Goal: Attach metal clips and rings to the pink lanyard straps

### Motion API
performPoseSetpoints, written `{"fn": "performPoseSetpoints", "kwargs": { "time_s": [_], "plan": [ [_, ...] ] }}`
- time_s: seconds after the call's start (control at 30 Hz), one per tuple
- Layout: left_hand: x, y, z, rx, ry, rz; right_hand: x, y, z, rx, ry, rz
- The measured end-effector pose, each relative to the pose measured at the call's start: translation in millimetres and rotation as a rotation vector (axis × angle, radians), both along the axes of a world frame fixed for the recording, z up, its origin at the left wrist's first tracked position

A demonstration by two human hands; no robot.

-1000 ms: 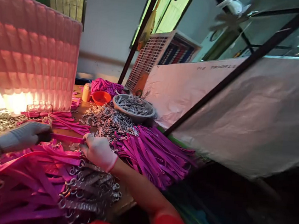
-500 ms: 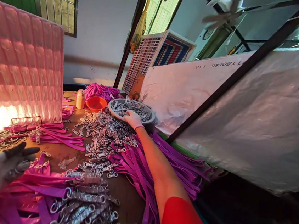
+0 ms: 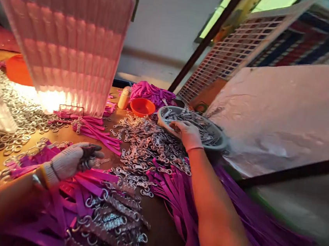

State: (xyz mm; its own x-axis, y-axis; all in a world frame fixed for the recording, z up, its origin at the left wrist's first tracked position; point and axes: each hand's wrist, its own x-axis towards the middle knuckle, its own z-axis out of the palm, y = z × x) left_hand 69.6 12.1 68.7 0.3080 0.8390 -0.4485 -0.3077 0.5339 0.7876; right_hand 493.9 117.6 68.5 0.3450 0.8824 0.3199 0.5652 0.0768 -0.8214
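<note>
My left hand [image 3: 74, 160], in a white glove with dark fingertips, is curled around some metal rings above purple straps [image 3: 87, 185]. My right hand [image 3: 187, 134], in a pale glove, reaches over the near rim of a grey basin [image 3: 221, 142] full of metal clasps. Its fingers are bent together at the basin's left part; what they pinch, if anything, is too small to make out. Beside the basin lies a heap of loose metal clasps [image 3: 150, 145]. Straps with metal pieces [image 3: 113, 219] are stacked at the front.
An orange bowl [image 3: 142, 107] and a small bottle [image 3: 124, 97] stand behind the clasp heap. A translucent ribbed panel [image 3: 78, 47] rises at the left, with metal rings [image 3: 26, 124] around its base. Plastic-wrapped sheeting [image 3: 286, 112] borders the right side.
The view has turned left and moved closer. My left hand has come inward over the straps from the left edge. My right hand remains at the basin, with its fingers bent.
</note>
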Motion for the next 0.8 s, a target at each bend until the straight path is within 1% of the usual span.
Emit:
{"fn": "performPoseSetpoints", "kwargs": {
  "time_s": [0.07,0.13,0.17,0.23,0.27,0.3,0.37,0.43,0.5,0.57,0.63,0.67,0.7,0.8],
  "plan": [
    [-0.1,-2.6,-2.2,-0.020,-0.071,-0.045,-21.7,-12.2,-3.7,-0.004,0.048,0.055],
    [-3.7,-7.8,-4.9,0.010,-0.096,-0.096,-52.6,-31.7,-7.5,-0.031,0.102,0.164],
    [-5.8,-11.4,-5.9,0.050,-0.082,-0.120,-71.2,-43.8,-8.9,-0.060,0.131,0.238],
    [-9.7,-20.3,-6.8,0.151,-0.016,-0.154,-112.5,-71.1,-10.0,-0.172,0.228,0.466],
    [-11.1,-25.3,-6.7,0.207,0.023,-0.160,-133.9,-85.3,-9.6,-0.229,0.222,0.578],
    [-12.2,-30.3,-6.6,0.260,0.062,-0.161,-155.0,-99.2,-8.6,-0.238,0.183,0.655],
    [-13.7,-40.0,-6.4,0.365,0.152,-0.142,-193.7,-124.8,-5.8,-0.179,0.052,0.743],
    [-14.5,-48.3,-6.8,0.470,0.253,-0.113,-225.6,-144.9,-3.6,-0.114,0.015,0.776],
    [-15.3,-54.3,-7.7,0.586,0.339,-0.075,-249.8,-158.4,-3.2,-0.111,0.113,0.787],
    [-16.4,-57.8,-8.4,0.712,0.381,-0.020,-266.7,-165.8,-3.7,-0.131,0.234,0.768],
    [-18.0,-59.7,-8.4,0.772,0.364,0.028,-277.0,-169.1,-3.8,-0.130,0.291,0.727],
    [-19.0,-60.6,-8.3,0.754,0.331,0.038,-280.3,-170.2,-3.5,-0.118,0.302,0.698],
    [-20.0,-61.8,-8.1,0.697,0.267,0.036,-282.6,-171.2,-3.1,-0.101,0.310,0.664],
    [-21.5,-67.8,-9.8,0.398,-0.021,0.007,-286.4,-175.8,-2.4,-0.021,0.322,0.513]
  ]
}}
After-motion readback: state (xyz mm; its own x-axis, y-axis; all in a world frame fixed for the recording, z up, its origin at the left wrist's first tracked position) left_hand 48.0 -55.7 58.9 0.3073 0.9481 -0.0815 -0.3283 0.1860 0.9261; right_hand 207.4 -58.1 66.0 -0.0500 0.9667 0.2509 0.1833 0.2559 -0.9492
